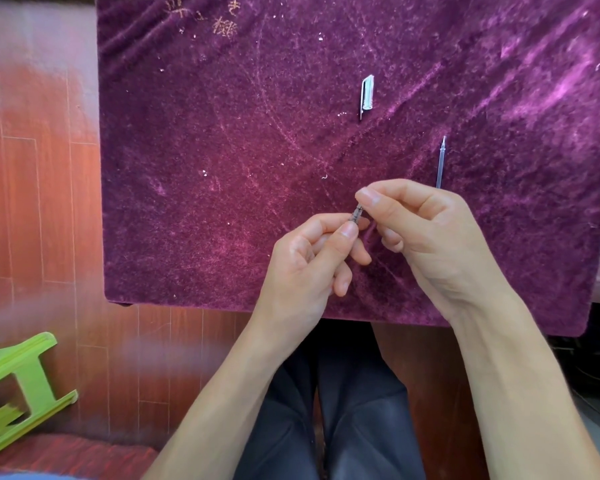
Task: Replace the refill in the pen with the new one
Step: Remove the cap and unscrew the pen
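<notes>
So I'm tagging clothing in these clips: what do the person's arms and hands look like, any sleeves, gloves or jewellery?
Both forearms are bare up to the frame edge, with no sleeves in view. The left hand and right hand wear no gloves, and no rings, watch or bracelet show. Fingernails are short and unpainted.

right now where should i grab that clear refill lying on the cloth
Pinch the clear refill at mid-shaft from above, with thumb and forefinger on its long sides. It lies flat and free on the purple cloth, tip pointing away, just beyond the right hand. The shaft is thin, so mid-length looks steadier than an end.
</notes>
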Tool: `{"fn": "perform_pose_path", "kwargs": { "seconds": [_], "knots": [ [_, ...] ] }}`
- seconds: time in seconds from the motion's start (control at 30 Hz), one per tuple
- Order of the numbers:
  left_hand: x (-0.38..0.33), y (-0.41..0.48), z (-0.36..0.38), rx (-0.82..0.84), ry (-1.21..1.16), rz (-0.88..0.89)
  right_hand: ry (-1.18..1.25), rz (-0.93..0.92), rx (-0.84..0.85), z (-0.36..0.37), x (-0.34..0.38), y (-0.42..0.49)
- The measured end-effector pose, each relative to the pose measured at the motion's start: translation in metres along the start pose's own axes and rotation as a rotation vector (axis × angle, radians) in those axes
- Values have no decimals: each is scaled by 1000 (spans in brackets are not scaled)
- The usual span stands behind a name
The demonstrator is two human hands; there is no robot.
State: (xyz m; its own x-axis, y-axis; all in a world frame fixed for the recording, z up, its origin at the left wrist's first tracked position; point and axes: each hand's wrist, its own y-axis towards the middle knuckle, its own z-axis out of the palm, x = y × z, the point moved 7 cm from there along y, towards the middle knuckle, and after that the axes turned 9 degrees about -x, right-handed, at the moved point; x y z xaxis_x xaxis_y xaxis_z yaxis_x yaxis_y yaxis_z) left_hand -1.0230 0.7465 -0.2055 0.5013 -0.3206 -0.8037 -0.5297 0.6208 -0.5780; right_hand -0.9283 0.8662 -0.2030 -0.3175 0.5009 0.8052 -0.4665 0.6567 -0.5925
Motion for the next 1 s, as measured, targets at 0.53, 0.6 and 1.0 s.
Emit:
{"fn": "perform_pose_path", "kwargs": {
  "seconds": [0.53, 0.6, 1.0],
  "knots": [
    [-10, 18, 12, -18, -5, 9, 49, -60, -199, -31, 22, 34],
    [-12, 24, 14, -35, -3, 7, -32, -123, -267, -37, 32, 47],
    [-23, 57, 18, -111, -48, -6, -703, -487, -418, -32, 75, 117]
  ]
}}
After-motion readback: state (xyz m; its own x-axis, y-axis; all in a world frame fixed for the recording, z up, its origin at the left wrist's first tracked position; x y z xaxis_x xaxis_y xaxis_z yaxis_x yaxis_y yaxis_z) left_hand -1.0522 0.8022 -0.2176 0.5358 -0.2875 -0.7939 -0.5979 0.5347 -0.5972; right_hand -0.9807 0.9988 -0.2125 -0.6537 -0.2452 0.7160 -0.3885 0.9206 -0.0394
